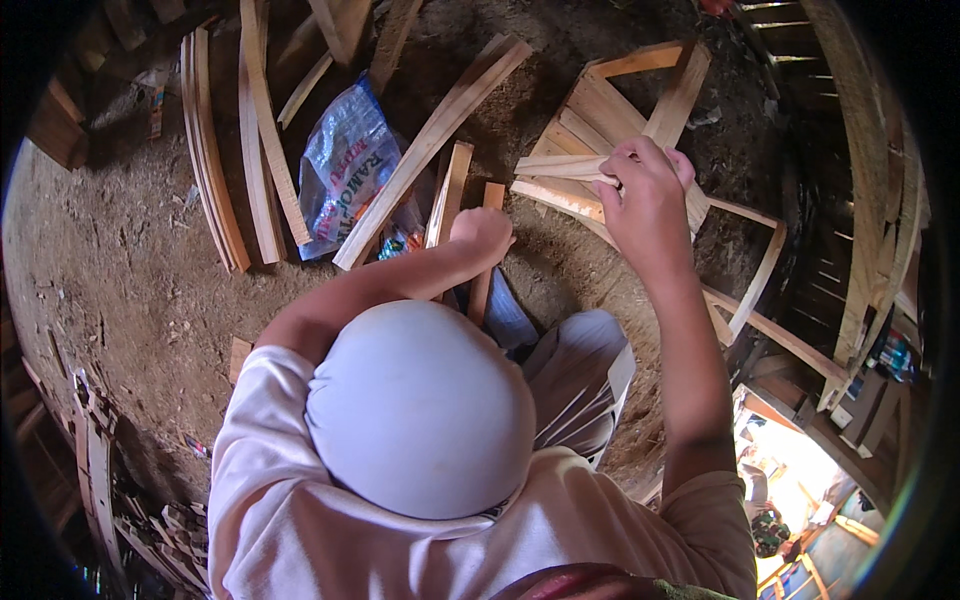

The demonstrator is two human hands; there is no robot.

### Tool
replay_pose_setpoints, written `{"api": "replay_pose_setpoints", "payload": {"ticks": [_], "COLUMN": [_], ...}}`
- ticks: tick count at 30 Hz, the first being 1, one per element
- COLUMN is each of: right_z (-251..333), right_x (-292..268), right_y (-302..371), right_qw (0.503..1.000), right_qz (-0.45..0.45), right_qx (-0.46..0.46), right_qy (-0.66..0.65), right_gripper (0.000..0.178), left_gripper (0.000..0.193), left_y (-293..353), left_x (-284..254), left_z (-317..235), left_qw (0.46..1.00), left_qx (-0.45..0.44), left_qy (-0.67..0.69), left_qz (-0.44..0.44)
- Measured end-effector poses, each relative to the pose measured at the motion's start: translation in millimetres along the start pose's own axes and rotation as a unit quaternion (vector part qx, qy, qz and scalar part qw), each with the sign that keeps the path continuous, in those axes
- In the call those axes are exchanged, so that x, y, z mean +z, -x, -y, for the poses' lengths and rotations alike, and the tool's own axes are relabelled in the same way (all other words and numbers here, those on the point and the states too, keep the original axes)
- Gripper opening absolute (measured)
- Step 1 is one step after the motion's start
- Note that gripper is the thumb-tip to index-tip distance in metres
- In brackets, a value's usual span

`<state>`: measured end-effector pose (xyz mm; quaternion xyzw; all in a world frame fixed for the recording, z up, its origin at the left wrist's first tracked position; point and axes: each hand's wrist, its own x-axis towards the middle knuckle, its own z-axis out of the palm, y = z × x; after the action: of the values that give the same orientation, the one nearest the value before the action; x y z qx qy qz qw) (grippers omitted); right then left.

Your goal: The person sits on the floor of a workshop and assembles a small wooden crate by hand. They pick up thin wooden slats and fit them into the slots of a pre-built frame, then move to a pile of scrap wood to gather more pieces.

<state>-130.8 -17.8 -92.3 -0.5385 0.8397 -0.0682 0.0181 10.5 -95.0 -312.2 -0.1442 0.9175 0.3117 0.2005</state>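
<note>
My left hand point(482, 238) is closed around a short reddish-brown wooden strip point(481, 297), which stands out above and below the fist. Just left of it, a paler wooden strip point(457, 180) leans up from the ground. Farther right, my right hand point(645, 195) has its fingers bent together on the end of a light wooden slat point(560, 167). That slat lies over a built-up wooden piece of boards and slats point(605, 115). My fingers partly hide where they grip it.
A blue and clear plastic sack point(350, 165) lies on the dirt floor point(130, 290) between long boards point(440, 140). More wooden strips point(205, 150) are at the far left. A narrow wooden frame point(765, 265) stands at right, near a slatted wall point(855, 180).
</note>
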Motion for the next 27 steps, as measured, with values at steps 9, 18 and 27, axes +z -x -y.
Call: {"api": "replay_pose_setpoints", "payload": {"ticks": [9,18,27], "right_z": [-5.0,0.5,53.9], "right_x": [4.5,36.6,-34.5], "right_y": [1.8,17.8,4.9], "right_qw": [1.0,0.995,0.618], "right_qz": [0.006,-0.091,-0.392], "right_qx": [0.019,0.028,0.138], "right_qy": [0.004,-0.002,-0.667], "right_gripper": [0.012,0.025,0.047], "left_gripper": [0.031,0.059,0.024], "left_y": [-16.9,-2.0,-21.0], "left_x": [39.4,7.8,48.9], "left_z": [16.1,0.7,37.7], "left_qw": [0.991,0.957,0.784], "left_qx": [-0.101,-0.153,-0.154], "left_qy": [0.07,0.237,0.578], "left_qz": [-0.045,-0.063,-0.168]}}
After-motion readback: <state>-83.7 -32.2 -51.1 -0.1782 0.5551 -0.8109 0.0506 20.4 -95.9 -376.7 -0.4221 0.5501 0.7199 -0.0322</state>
